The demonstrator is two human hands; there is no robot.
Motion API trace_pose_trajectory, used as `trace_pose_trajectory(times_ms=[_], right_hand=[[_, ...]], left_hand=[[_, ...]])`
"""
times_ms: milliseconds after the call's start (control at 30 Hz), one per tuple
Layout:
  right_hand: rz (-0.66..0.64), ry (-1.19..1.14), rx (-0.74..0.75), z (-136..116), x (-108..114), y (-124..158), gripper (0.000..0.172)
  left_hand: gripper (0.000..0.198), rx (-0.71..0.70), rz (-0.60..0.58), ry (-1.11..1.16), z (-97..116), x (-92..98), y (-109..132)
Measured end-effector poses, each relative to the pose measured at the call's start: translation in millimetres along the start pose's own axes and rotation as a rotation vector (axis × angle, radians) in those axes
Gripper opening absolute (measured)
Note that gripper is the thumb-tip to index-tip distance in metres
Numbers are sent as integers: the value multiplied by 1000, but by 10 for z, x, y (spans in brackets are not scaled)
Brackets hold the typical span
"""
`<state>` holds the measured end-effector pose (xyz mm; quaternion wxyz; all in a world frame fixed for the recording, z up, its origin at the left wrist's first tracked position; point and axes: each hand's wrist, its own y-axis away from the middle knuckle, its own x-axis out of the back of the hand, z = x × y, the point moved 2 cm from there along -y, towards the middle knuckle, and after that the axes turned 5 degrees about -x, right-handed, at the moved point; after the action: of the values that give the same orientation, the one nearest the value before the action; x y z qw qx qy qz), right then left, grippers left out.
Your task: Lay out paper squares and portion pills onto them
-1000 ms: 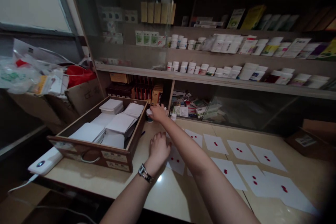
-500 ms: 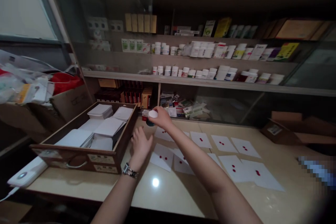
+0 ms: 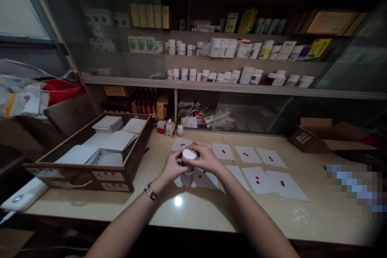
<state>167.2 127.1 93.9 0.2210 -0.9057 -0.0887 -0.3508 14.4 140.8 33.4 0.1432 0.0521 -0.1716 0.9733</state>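
Both hands are closed around a small pill bottle [image 3: 189, 155] with a white cap, held upright above the counter. My left hand [image 3: 173, 166], with a watch on its wrist, grips the bottle's left side. From the right, my right hand [image 3: 206, 157] wraps round the cap and upper part. Under and beyond the hands lie several white paper squares [image 3: 260, 179] in rows, most with red tablets [image 3: 257, 179] on them. Some papers are partly hidden by my hands and forearm.
At left stands a wooden drawer [image 3: 133, 173] with stacks of white paper [image 3: 117, 140]. A small box [image 3: 161, 127], a bottle [image 3: 170, 128] and a white-capped jar [image 3: 180, 130] stand at the back. An open cardboard box [image 3: 305, 139] sits at right, below medicine shelves [image 3: 211, 84].
My right hand has brought the bottle from the back of the counter toward me and to the right. My left hand has moved over and closed on it too. The view has shifted slightly.
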Motion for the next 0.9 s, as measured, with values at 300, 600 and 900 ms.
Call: trace_pose_trajectory(times_ms=[300, 600, 900], right_hand=[[-154, 512, -201, -385, 99, -265, 52], [-105, 396, -172, -309, 70, -333, 52], [-118, 207, -5, -330, 133, -389, 52]], left_hand=[[47, -146, 108, -76, -55, 217, -96], [45, -184, 133, -161, 36, 268, -119], [47, -119, 203, -155, 76, 316, -119]])
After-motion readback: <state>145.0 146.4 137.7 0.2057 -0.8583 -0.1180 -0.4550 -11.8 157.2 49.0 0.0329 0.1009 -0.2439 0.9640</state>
